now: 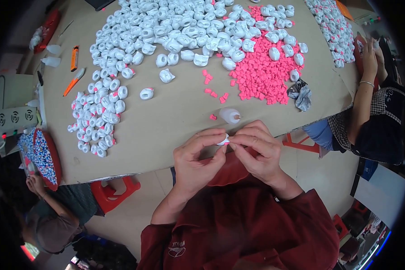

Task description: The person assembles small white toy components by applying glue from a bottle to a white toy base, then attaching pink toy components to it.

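Observation:
Between the fingertips of my left hand (194,155) is a small white, hollow plastic piece (222,141). My right hand (259,150) pinches at its right side, where a bit of a small pink piece (227,143) shows; the fingers cover most of both. Just beyond my hands lies a small translucent squeeze bottle (229,115) with a thin tip. One loose pink piece (213,117) is to its left. Farther left on the table rests a single white piece with a pink bit (146,93).
A large heap of white pieces (166,27) spreads over the far table, beside a pile of pink pieces (261,76). White pieces with pink bits (94,117) cluster at left. Orange cutter (74,82) and crumpled wrapper (303,98) lie outward. Co-workers sit left and right.

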### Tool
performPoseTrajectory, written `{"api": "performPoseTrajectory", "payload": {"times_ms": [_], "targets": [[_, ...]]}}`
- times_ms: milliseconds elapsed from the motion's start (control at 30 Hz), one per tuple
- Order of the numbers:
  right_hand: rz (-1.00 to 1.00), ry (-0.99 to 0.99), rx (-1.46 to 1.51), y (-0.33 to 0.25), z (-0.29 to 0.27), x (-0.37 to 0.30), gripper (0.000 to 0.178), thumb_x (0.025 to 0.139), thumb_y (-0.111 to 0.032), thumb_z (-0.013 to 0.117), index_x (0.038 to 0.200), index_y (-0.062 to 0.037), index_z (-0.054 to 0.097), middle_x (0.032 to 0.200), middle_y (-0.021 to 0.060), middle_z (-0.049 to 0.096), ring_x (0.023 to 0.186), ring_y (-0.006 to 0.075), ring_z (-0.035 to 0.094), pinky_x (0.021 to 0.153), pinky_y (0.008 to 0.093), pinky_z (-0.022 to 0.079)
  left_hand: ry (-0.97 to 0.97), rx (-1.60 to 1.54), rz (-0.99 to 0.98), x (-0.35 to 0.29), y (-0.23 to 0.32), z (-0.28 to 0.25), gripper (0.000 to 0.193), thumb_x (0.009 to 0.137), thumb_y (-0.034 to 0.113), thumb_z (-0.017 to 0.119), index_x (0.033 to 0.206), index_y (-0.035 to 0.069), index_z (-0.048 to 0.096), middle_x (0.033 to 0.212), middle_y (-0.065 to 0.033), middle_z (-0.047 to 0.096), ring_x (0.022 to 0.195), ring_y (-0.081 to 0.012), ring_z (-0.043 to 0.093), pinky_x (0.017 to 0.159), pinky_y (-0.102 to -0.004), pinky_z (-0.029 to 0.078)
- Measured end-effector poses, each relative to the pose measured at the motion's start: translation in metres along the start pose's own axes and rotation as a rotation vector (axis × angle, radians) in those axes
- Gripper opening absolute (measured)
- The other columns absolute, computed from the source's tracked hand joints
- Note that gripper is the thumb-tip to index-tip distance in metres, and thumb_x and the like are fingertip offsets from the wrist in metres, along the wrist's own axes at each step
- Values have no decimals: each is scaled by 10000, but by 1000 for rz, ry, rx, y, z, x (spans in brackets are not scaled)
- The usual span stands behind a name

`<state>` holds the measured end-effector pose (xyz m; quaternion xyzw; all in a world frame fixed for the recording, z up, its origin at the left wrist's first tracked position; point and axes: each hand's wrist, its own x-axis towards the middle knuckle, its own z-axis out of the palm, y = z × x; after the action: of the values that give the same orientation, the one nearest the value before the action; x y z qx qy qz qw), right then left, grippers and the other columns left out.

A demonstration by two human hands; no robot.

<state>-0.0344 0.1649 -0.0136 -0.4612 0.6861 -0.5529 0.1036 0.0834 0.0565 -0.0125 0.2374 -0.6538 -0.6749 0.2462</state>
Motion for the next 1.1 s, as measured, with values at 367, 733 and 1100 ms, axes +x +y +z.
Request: {"api": "performPoseTrajectory", "payload": {"times_ms": [367, 733, 1100], "targets": [[162, 77, -135, -1, -17, 14, 282, 623, -17, 761, 880, -11, 645, 824, 87, 612, 780, 239, 553, 692, 330, 451, 382, 861, 251, 34, 15, -46, 212, 684, 13, 701, 882, 32, 625, 889, -96, 629, 888, -257, 559, 744, -348, 447], [-32, 0, -178, 9, -3, 26, 340, 695, -38, 712, 1012, -13, 592, 981, 120, 607, 863, 251, 578, 764, 327, 456, 88, 1099, 353, 97, 27, -55, 187, 764, 25, 634, 948, -7, 630, 854, -99, 607, 833, -252, 537, 744, -353, 403], [25, -32, 107, -4, -39, 13, 372, 635, -63, 759, 967, 32, 621, 842, 112, 654, 611, 151, 515, 541, 256, 406, 40, -425, -222, 20, 10, -28, 276, 852, -50, 557, 1126, -27, 539, 1007, -80, 621, 937, -120, 587, 798, -224, 471]]}}
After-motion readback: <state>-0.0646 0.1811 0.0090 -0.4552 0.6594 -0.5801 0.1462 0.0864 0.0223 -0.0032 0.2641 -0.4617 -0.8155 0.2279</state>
